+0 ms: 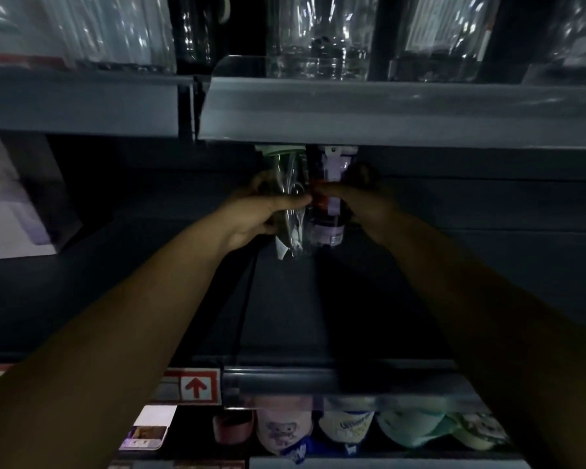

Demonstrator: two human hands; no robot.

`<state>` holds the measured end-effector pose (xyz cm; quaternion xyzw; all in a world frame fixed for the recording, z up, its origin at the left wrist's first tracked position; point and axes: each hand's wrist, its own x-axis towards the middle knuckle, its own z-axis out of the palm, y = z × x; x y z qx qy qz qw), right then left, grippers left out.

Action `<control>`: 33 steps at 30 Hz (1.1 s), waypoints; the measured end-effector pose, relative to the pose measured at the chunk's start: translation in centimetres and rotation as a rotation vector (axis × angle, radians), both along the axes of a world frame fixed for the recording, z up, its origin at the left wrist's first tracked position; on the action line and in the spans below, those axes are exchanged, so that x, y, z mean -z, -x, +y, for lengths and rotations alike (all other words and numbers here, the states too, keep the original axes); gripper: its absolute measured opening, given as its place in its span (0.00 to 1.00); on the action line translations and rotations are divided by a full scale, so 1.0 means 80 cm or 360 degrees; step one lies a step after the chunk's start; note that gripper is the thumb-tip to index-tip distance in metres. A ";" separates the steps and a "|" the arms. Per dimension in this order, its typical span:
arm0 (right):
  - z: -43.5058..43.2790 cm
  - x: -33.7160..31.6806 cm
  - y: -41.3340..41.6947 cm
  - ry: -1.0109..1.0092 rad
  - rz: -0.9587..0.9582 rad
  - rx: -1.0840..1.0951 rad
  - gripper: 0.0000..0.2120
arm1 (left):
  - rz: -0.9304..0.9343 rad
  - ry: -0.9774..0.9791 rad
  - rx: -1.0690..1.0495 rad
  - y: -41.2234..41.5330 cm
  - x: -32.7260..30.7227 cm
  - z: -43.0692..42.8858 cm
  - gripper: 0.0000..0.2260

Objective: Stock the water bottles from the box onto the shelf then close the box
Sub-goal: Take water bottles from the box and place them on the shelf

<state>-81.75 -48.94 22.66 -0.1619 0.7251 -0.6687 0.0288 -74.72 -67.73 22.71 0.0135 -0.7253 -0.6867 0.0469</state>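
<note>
Both labels (280, 249) blurred; left grip (261, 214) clasps clear bottle (291, 177), right grip (366, 201) lilac bottle (329, 228)

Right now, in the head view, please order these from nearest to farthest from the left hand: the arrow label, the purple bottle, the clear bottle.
1. Clear bottle: held in the left hand itself.
2. Purple bottle: just to its right, held in the right hand.
3. Arrow label: far below, at the front.

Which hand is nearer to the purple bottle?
Right. The right hand grips the purple bottle; the left hand holds the clear bottle just left of it.
</note>
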 end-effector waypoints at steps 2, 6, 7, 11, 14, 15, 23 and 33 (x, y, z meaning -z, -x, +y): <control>0.011 -0.001 0.002 -0.0041 0.0074 0.0044 0.14 | -0.0019 0.0082 -0.0025 0.001 -0.002 0.001 0.37; 0.029 -0.004 0.007 -0.0082 0.0193 0.0089 0.14 | 0.0043 0.0159 -0.0102 0.006 -0.006 0.008 0.34; 0.031 -0.005 0.007 -0.0102 0.0204 0.0088 0.16 | 0.0059 0.0186 -0.0125 0.009 -0.005 0.010 0.31; 0.036 -0.005 0.007 -0.0119 0.0235 0.0087 0.16 | 0.0066 0.0228 -0.0190 0.009 -0.003 0.017 0.28; 0.039 -0.008 0.001 -0.0136 0.0280 0.0068 0.13 | 0.0045 0.0313 -0.0104 0.001 -0.003 0.023 0.25; 0.041 -0.008 0.001 -0.0153 0.0294 0.0067 0.13 | 0.0025 0.0336 -0.0032 -0.003 -0.003 0.027 0.24; 0.042 -0.007 -0.006 -0.0009 0.0203 0.0029 0.09 | 0.0268 0.0351 -0.0239 0.013 0.004 0.018 0.29; 0.019 -0.007 -0.007 -0.0079 0.0242 -0.0076 0.12 | 0.0442 0.0527 -0.0367 0.038 0.024 -0.012 0.41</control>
